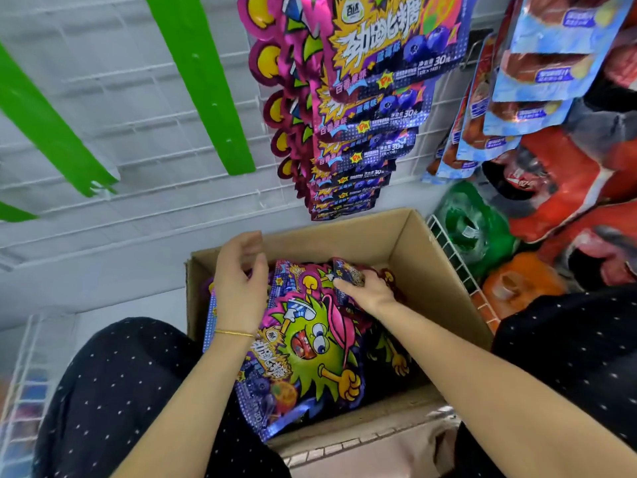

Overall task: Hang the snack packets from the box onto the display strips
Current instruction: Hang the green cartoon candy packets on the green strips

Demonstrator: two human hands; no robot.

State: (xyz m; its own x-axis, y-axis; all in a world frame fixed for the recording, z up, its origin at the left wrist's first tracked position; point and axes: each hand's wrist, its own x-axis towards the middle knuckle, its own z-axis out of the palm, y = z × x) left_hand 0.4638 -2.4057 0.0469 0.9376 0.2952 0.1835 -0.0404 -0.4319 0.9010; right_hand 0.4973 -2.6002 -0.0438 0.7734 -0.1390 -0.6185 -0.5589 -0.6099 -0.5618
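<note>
Cardboard box [431, 270], plain brown corrugated board, flaps open, sits between the person's knees, which are in dark, white-dotted cloth [113, 391].

Inside the box: a loose heap of snack packets [310, 343]. They are glossy foil, cut to a jagged outline, and printed with a spiky green cartoon creature on purple and blue. The topmost one lies flat and face-up, filling most of the box's middle.

Left hand [241, 288] is over the box's far-left corner, above the heap. Its fingers are bent and close together with the thumb apart; whether the tips grip any foil cannot be told. A thin gold bracelet [234, 333] circles the wrist.

Right hand [368, 288] is deep in the box toward the far side, fingers curled and clamped on the gripped packet [348, 272], a dark, shiny one whose crumpled edge rises from the heap.

Above the box's far wall: hung packets [372, 108] of the same print overlap in a shingled column against a white wire grid [103, 98]. Left of that column are two flat, bare green strips [203, 84].

Right of the box: pale blue pouches [527, 98], red pouches [568, 188], and one green bag [472, 225], all soft and crinkled.
</note>
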